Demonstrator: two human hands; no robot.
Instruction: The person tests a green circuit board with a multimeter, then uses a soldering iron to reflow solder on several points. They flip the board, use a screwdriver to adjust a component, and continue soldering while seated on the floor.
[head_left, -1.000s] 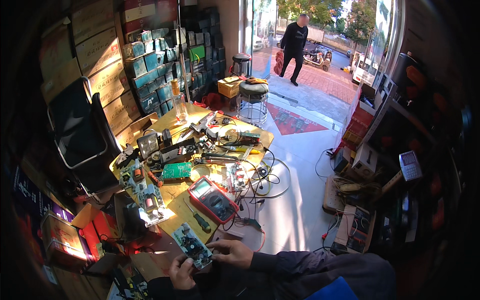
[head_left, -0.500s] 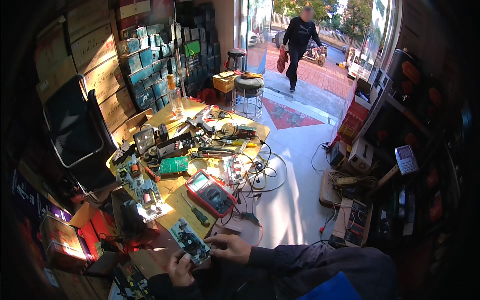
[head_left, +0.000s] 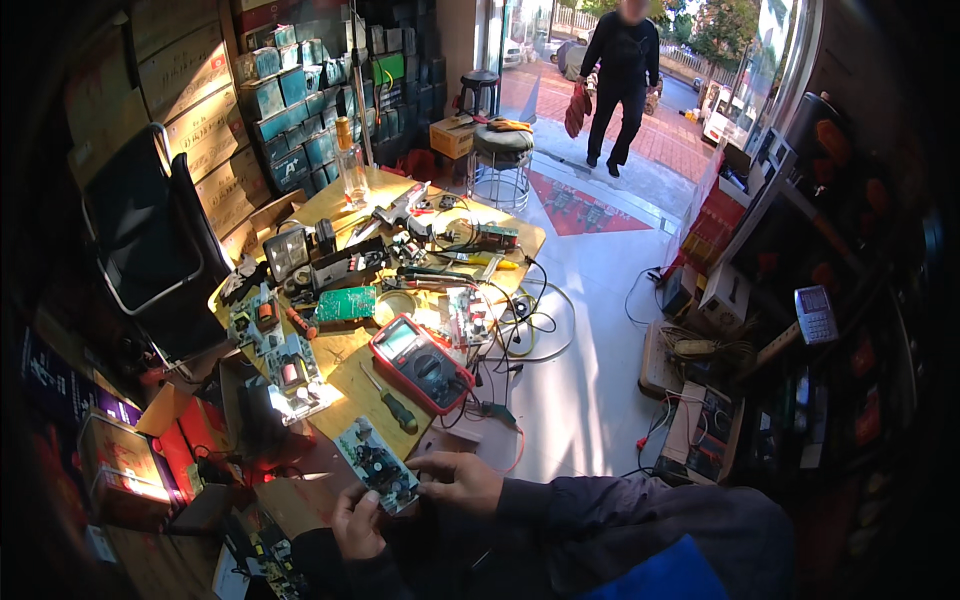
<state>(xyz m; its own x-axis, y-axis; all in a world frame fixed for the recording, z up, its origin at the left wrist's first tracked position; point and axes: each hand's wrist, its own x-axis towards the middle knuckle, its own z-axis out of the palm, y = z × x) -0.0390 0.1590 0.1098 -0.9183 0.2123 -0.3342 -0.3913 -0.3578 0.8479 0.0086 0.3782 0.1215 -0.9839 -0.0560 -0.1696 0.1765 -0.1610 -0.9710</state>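
A circuit board (head_left: 372,462) with several parts mounted on it is held tilted over my lap, just off the table's near corner. My left hand (head_left: 358,521) grips its lower edge, thumb on top. At its right edge my right hand (head_left: 462,481) holds it too, with the fingers closed against the board. Just beyond the board, a screwdriver (head_left: 397,411) with a dark green handle lies on the wooden table (head_left: 345,373). A red-framed multimeter (head_left: 421,362) sits beside it. Farther back lies a green circuit board (head_left: 346,304).
More boards (head_left: 292,368) line the table's left side, with tools and cables (head_left: 510,310) across its middle and right. A glass bottle (head_left: 352,175) stands at the back. A stool (head_left: 500,160) is near the doorway, where a person (head_left: 620,85) walks in. Cartons (head_left: 205,150) are stacked at left.
The person at the doorway has come nearer, carrying something red. Both my hands still hold the circuit board, almost unmoved. The view has shifted slightly.
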